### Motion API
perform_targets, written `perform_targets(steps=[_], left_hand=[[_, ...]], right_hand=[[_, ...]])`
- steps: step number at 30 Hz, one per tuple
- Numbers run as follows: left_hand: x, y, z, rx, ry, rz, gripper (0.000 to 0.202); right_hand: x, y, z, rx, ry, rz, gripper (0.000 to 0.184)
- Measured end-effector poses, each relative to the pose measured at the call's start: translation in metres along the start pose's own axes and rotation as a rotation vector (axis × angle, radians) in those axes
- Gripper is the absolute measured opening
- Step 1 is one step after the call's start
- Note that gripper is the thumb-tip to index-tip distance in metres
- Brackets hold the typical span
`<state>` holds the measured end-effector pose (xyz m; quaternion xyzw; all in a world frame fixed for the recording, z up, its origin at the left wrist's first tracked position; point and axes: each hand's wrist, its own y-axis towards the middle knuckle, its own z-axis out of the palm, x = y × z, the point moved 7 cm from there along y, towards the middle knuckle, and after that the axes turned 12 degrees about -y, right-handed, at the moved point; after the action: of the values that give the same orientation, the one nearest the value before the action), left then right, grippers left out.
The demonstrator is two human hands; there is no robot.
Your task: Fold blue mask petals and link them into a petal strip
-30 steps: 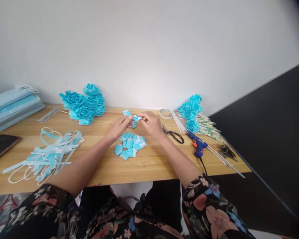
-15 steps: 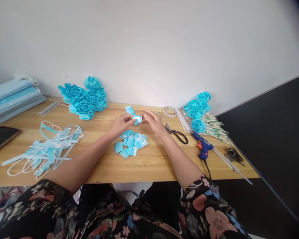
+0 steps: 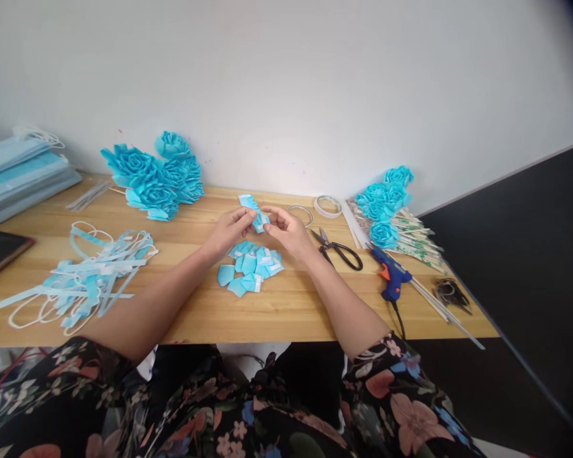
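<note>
My left hand [image 3: 230,230] and my right hand [image 3: 286,230] meet above the middle of the wooden table [image 3: 286,305]. Both pinch one small blue paper piece [image 3: 259,221] between their fingertips. Just below the hands lies a pile of cut blue paper petals [image 3: 249,267], some with white tape strips. Another blue scrap [image 3: 246,201] lies on the table just beyond my left fingers.
Finished blue paper roses lie at back left [image 3: 153,175] and back right [image 3: 384,203] on sticks. Black scissors [image 3: 340,248], tape rolls [image 3: 328,205], a blue glue gun [image 3: 390,275], cut mask straps [image 3: 83,277], a mask stack [image 3: 21,172] and a phone [image 3: 0,251] surround the work spot.
The view tilted, so the table sits slightly lower and nearer. My hands drew closer together on the blue piece and my right fingers closed onto it.
</note>
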<state>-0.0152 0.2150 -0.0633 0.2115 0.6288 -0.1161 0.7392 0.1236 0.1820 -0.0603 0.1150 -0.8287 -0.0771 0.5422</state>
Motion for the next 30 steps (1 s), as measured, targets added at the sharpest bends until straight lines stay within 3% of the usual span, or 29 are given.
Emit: perform_targets(steps=[4, 9, 13, 20, 30], left_hand=[[0.002, -0.001, 0.005, 0.036, 0.046, -0.020, 0.039], [0.005, 0.001, 0.003, 0.034, 0.099, 0.022, 0.034], [0.009, 0.003, 0.004, 0.099, 0.218, 0.030, 0.028], [-0.003, 0.001, -0.003, -0.010, 0.131, 0.038, 0.032], [0.007, 0.001, 0.003, 0.041, 0.146, 0.029, 0.034]], right_hand=[[-0.003, 0.000, -0.004, -0.068, 0.030, 0.026, 0.041], [0.000, -0.001, -0.004, -0.055, 0.073, 0.035, 0.038], [-0.001, 0.000, -0.007, -0.054, 0.058, 0.038, 0.041], [-0.009, 0.001, -0.008, -0.094, -0.006, 0.041, 0.041], [-0.016, 0.002, -0.006, -0.121, -0.071, 0.017, 0.040]])
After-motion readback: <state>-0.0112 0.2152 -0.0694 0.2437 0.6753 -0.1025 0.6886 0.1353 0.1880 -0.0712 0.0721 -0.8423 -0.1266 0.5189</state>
